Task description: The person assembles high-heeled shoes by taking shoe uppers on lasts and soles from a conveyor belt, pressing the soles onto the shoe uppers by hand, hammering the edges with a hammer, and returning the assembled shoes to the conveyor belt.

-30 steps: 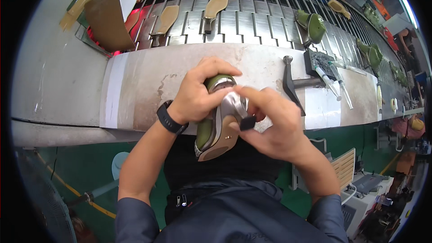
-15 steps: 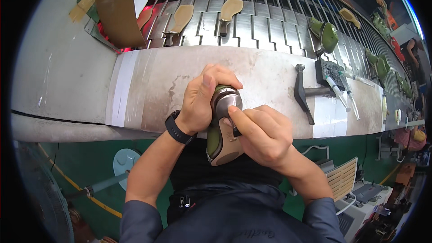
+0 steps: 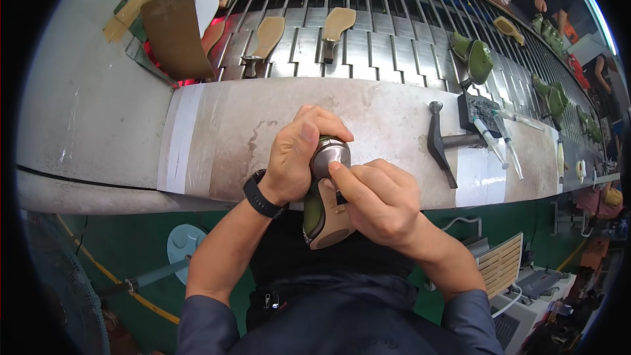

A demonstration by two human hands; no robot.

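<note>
From far away, I see the left hand (image 3: 292,164) closed around a green shoe (image 3: 314,209) with a tan sole (image 3: 330,220) and shiny silver heel (image 3: 333,150), sole up, by the pale, stained bench's (image 3: 223,138) near edge. The right hand's (image 3: 384,197) pointing finger (image 3: 348,181) touches the heel; I can't tell if that hand grips. A second ago, the left thumb (image 3: 307,133) lay down; now it sticks up.

Curled left grip (image 3: 292,156), thumb (image 3: 307,134) upward, close beside right grip (image 3: 383,197) with forefinger (image 3: 353,183) outstretched.

Hammer (image 3: 436,141) on bench (image 3: 388,112), right of shoe (image 3: 328,227).
</note>
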